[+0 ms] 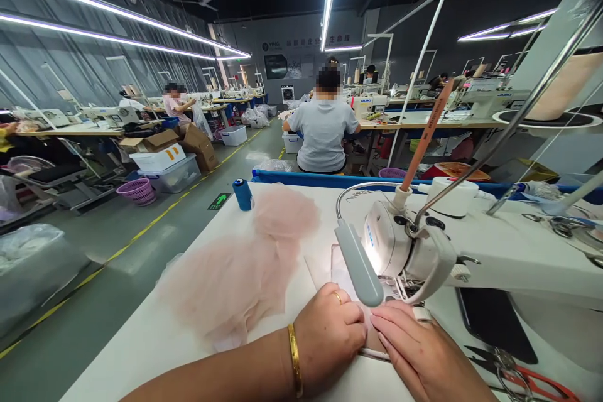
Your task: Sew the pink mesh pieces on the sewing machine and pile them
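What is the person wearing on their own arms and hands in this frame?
Both forearms are bare, with no sleeves in view. The left hand has a gold ring on one finger and a plain gold bangle at the wrist. The right hand wears a pale band on one finger. No gloves.

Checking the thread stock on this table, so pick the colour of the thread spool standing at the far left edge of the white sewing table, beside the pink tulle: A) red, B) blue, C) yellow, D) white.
B: the thread spool is blue, standing upright at the far edge of the white table, just left of the pink tulle.
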`<state>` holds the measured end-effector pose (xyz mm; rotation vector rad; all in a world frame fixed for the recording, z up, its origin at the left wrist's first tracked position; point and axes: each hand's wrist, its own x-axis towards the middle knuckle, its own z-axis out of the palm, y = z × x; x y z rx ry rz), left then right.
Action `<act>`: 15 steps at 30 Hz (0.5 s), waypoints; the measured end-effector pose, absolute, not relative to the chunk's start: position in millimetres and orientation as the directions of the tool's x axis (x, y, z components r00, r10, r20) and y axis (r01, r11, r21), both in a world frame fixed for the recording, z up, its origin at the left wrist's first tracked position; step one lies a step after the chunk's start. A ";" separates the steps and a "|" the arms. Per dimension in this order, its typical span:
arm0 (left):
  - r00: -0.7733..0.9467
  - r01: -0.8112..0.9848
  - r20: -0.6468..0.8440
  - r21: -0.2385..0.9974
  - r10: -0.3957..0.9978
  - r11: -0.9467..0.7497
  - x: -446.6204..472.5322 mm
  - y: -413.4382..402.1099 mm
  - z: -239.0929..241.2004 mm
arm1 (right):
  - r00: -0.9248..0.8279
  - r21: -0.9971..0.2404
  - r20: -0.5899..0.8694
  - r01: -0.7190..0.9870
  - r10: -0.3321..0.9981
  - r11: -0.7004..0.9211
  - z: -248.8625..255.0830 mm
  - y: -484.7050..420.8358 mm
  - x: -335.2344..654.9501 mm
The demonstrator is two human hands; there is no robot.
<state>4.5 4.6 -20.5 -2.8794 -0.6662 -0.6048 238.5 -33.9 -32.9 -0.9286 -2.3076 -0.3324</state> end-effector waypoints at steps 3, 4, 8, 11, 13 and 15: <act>0.811 0.450 0.437 -0.038 0.390 -0.892 4.7 6.2 -21.6 | -0.561 0.003 0.622 0.699 0.545 0.715 -37.1 -31.8 239.4; 0.805 0.454 0.445 -0.039 0.392 -0.890 4.7 7.3 -22.3 | -0.560 -0.002 0.614 0.704 0.556 0.711 -38.8 -31.2 239.8; 0.793 0.492 0.416 -0.006 0.445 -0.871 5.0 15.8 -31.2 | -0.535 -0.041 0.578 0.735 0.616 0.676 -46.2 -28.4 240.1; 0.790 0.507 0.374 0.045 0.485 -0.861 5.8 24.6 -40.4 | -0.491 -0.101 0.563 0.757 0.664 0.646 -50.7 -26.3 239.4; 0.782 0.518 0.367 0.069 0.505 -0.853 6.8 29.2 -43.4 | -0.474 -0.124 0.553 0.767 0.685 0.630 -52.4 -25.2 239.1; 0.778 0.527 0.365 0.063 0.511 -0.847 7.8 31.9 -42.3 | -0.481 -0.101 0.551 0.772 0.682 0.627 -53.4 -24.3 239.3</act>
